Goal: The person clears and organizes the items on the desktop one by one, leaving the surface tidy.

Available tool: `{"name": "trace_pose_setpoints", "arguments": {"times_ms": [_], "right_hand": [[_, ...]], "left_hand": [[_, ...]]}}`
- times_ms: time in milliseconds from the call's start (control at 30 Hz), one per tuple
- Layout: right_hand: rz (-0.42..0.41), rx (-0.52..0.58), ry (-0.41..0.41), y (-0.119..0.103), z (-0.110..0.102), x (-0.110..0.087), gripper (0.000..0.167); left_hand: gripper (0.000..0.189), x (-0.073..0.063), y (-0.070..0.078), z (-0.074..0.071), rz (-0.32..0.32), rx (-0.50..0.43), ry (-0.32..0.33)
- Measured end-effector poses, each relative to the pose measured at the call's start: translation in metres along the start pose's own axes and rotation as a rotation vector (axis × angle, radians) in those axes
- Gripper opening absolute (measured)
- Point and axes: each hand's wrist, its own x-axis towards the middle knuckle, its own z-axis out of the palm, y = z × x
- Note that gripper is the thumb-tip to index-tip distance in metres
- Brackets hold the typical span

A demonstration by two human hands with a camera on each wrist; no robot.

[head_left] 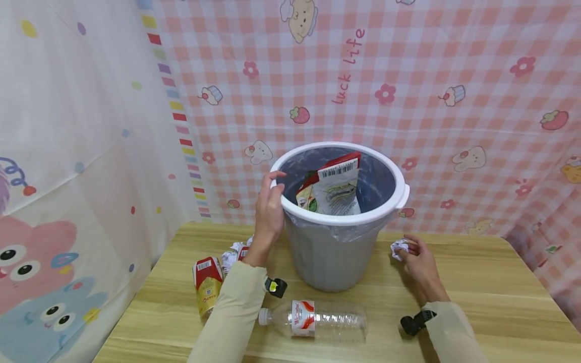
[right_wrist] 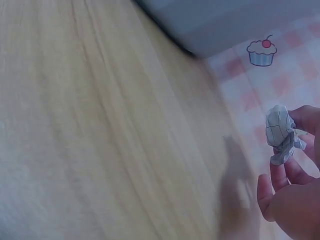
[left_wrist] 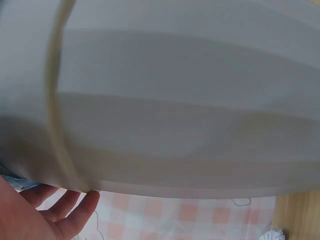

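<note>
A grey trash can [head_left: 333, 257] with a white rim and a clear liner stands on the table. At the left of its rim, my left hand [head_left: 270, 214] grips the edge, fingers bent over it. To the right of the can, my right hand [head_left: 419, 262] pinches a crumpled paper ball [head_left: 399, 249]; the right wrist view shows this paper [right_wrist: 281, 132] between thumb and fingers, above the wood. Inside the can lies a red and white food package [head_left: 338, 186]. The left wrist view is mostly filled by the can's side [left_wrist: 190, 120].
A clear plastic bottle [head_left: 336, 322] lies on its side in front of the can. Left of my left forearm are a red and gold carton [head_left: 209, 285] and more crumpled paper [head_left: 230, 258]. Checked pink cloth [head_left: 436, 136] hangs behind the wooden table [head_left: 490, 282].
</note>
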Motion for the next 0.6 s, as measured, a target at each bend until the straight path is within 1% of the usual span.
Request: {"name": "trace_pose_setpoints", "arguments": {"times_ms": [100, 200, 433, 600], "right_hand": [[-0.008, 0.002, -0.017, -0.005, -0.004, -0.001, 0.058], [-0.034, 0.022, -0.011, -0.011, -0.009, -0.001, 0.058], [-0.133, 0.075, 0.037, -0.028, -0.018, 0.001, 0.052], [-0.160, 0.097, 0.054, -0.041, -0.023, 0.000, 0.052]], "left_hand": [[0.034, 0.001, -0.001, 0.000, 0.008, -0.002, 0.003], [0.034, 0.001, 0.000, 0.000, 0.010, -0.003, 0.006], [0.035, 0.000, 0.001, -0.001, -0.005, 0.008, 0.009], [0.035, 0.000, 0.001, 0.000, -0.003, 0.010, 0.010]]}}
